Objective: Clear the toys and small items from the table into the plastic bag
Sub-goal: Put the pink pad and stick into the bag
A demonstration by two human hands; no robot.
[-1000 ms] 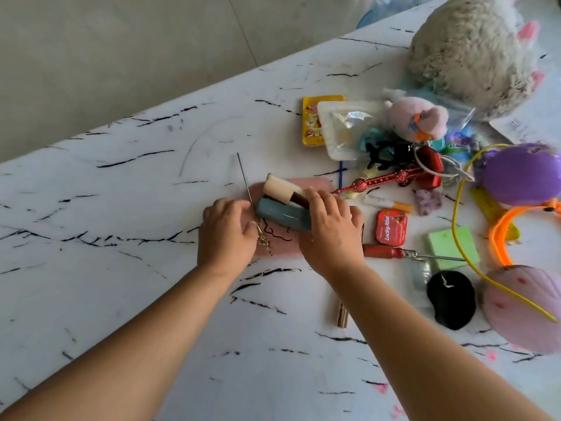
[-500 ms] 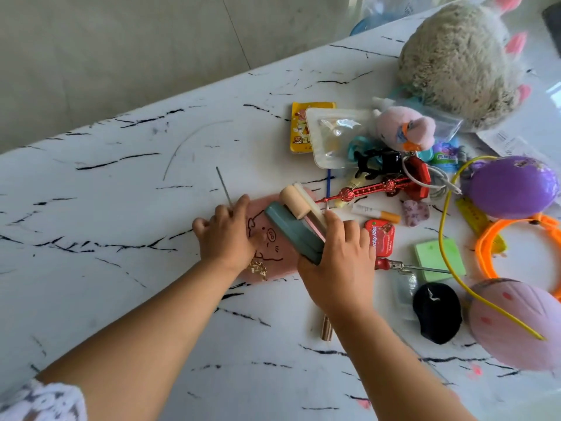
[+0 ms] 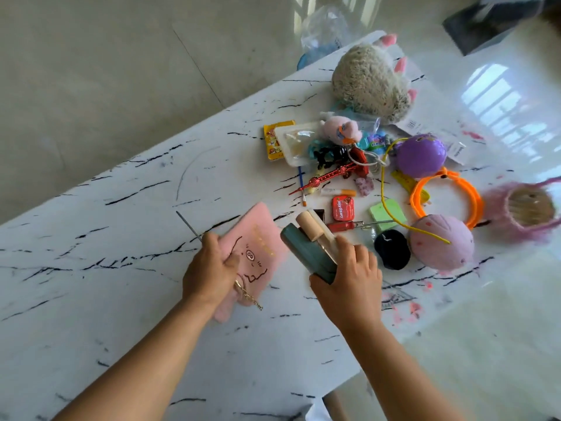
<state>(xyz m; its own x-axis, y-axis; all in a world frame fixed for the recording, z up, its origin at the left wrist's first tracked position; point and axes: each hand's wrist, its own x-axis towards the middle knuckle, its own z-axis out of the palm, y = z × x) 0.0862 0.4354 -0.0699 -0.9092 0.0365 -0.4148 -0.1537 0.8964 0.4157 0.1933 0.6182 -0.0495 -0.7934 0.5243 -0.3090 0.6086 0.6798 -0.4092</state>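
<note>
Pink pouch (image 3: 255,253) gripped w/ thin rod in left hand (image 3: 209,268); right hand (image 3: 349,275) clutches teal case (image 3: 306,253).

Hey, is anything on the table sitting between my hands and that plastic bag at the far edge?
Mostly no. The left hand grips the pink pouch, the right hand the teal case. The toy pile and grey plush lie right of the line to the plastic bag.

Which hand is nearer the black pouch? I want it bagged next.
Right. The right hand, gripping a teal case, is just left of the black pouch. The left hand holds the pink pouch, farther left.
</note>
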